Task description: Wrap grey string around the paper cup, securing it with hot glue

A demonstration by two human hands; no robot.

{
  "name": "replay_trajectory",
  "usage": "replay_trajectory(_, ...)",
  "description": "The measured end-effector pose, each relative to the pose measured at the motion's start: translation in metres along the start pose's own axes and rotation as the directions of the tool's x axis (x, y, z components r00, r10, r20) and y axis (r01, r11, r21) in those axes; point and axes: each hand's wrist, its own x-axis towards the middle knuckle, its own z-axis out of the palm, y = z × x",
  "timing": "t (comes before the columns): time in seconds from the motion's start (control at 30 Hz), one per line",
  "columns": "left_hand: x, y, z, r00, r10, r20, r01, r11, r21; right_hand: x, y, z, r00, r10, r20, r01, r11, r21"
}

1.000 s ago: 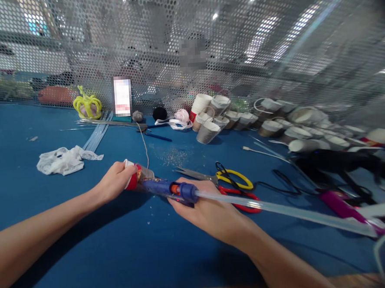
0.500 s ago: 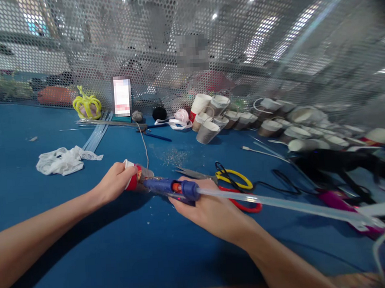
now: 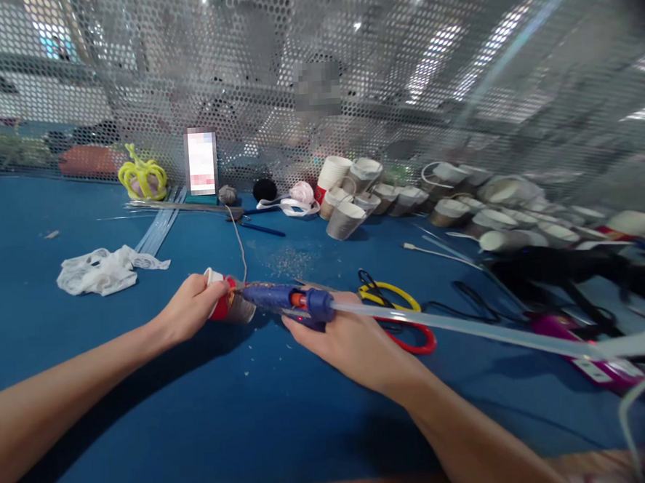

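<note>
My left hand is closed round a red and white paper cup, which lies tilted on its side with part of it wrapped in grey yarn. My right hand grips a blue hot glue gun, with a long clear glue stick sticking out of its back. The gun's nozzle is at the cup's side; whether it touches cannot be made out. A grey yarn strand runs from the cup back to a small grey yarn ball. Scissors with yellow and red handles lie behind my right hand.
Several wrapped cups stand at the back right. White lace and clear glue sticks lie at left. A phone leans against the mesh panel. A purple power strip and black cable are on the right.
The glue gun's rear end has shifted slightly, and its nozzle end sits a little higher along the cup. My left hand keeps its hold on the cup.
</note>
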Motion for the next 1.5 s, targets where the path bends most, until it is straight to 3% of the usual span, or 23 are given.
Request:
replay_trajectory(0.2, -0.001, 0.002, 0.000, 1.000, -0.014, 0.026, 0.015, 0.999, -0.036, -0.003, -0.001, -0.002, 0.998, 0.000, 0.061, -0.002, 1.000, 0.020)
replay_trajectory(0.37, 0.000, -0.003, 0.000, 1.000, 0.020, 0.005, -0.020, 1.000, 0.000, 0.000, -0.001, -0.002, 1.000, -0.014, -0.006, 0.014, 0.999, -0.039)
replay_trajectory(0.9, -0.001, -0.002, 0.001, 1.000, 0.008, 0.024, -0.007, 1.000, -0.026, 0.000, -0.002, -0.004, 0.998, -0.001, 0.063, 0.006, 0.997, -0.078)
replay_trajectory(1.17, -0.001, -0.009, 0.002, 0.996, 0.079, 0.032, -0.081, 0.995, 0.066, 0.005, 0.005, -0.002, 1.000, -0.017, 0.015, 0.019, 0.986, -0.163)
replay_trajectory(1.5, -0.003, -0.007, 0.001, 0.996, 0.084, 0.036, -0.087, 0.991, 0.102, 0.002, -0.003, -0.005, 0.990, 0.120, 0.073, -0.121, 0.993, 0.012)
